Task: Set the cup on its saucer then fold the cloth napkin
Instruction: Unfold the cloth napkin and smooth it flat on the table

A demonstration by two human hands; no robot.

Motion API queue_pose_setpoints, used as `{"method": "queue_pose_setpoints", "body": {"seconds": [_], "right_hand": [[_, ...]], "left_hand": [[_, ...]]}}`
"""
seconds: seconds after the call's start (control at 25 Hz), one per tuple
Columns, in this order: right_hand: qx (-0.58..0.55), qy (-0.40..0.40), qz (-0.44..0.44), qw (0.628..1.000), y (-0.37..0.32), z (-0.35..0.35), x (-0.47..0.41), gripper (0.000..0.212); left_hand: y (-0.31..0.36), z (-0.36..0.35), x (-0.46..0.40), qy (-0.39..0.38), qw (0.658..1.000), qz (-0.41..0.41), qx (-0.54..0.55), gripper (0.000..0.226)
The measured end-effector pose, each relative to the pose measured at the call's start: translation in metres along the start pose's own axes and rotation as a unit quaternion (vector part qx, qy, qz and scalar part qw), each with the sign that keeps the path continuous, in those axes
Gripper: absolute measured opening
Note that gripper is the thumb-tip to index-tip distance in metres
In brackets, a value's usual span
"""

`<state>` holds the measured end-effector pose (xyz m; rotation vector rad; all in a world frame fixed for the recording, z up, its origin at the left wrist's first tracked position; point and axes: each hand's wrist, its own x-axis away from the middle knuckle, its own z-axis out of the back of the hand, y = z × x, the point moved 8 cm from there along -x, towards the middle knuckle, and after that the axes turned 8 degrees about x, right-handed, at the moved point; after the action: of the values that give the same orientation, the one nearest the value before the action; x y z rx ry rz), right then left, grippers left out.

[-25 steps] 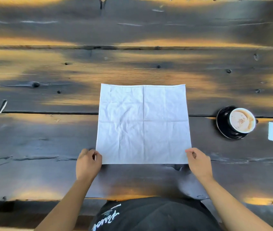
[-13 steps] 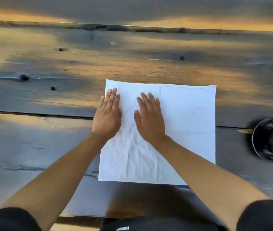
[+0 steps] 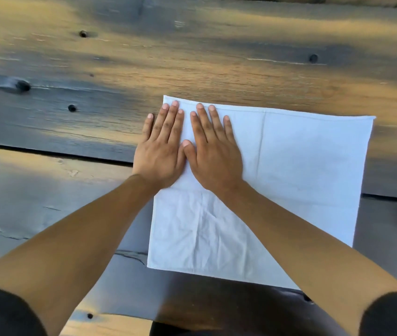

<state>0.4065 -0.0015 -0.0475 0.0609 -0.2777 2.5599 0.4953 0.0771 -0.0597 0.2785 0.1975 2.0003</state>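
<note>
Head view shows the left hand (image 3: 161, 156) and right hand (image 3: 213, 157), fingers spread, pressing flat side by side on the far-left part of the square white cloth napkin (image 3: 301, 170). Most of the cloth lies to their right on the dark wooden table (image 3: 71, 202), so the right hand is nearer.

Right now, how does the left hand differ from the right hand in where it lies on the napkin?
The left hand lies over the napkin's left edge, its little finger out on the bare table; the right hand lies wholly on the cloth. The left hand's fingertips reach slightly nearer the far hem than the right hand's. Both lie flat, palms down, fingers straight, side by side at the far left corner.
</note>
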Motion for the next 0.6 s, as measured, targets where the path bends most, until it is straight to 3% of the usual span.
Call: {"method": "queue_pose_setpoints", "body": {"seconds": [0.24, 0.4, 0.6], "right_hand": [[0.041, 0.005, -0.023, 0.999, 0.116, 0.011, 0.045, 0.065], [0.064, -0.019, -0.107, 0.992, 0.218, 0.022, 0.084, 0.069], [0.018, -0.017, -0.172, 0.985, 0.241, 0.032, 0.092, 0.071]], "left_hand": [[-0.003, -0.002, 0.000, 0.000, 1.000, 0.007, 0.001, 0.066], [0.000, -0.002, -0.002, -0.001, 1.000, 0.003, 0.002, 0.066], [-0.001, 0.001, -0.002, -0.004, 1.000, 0.009, 0.014, 0.066]]}}
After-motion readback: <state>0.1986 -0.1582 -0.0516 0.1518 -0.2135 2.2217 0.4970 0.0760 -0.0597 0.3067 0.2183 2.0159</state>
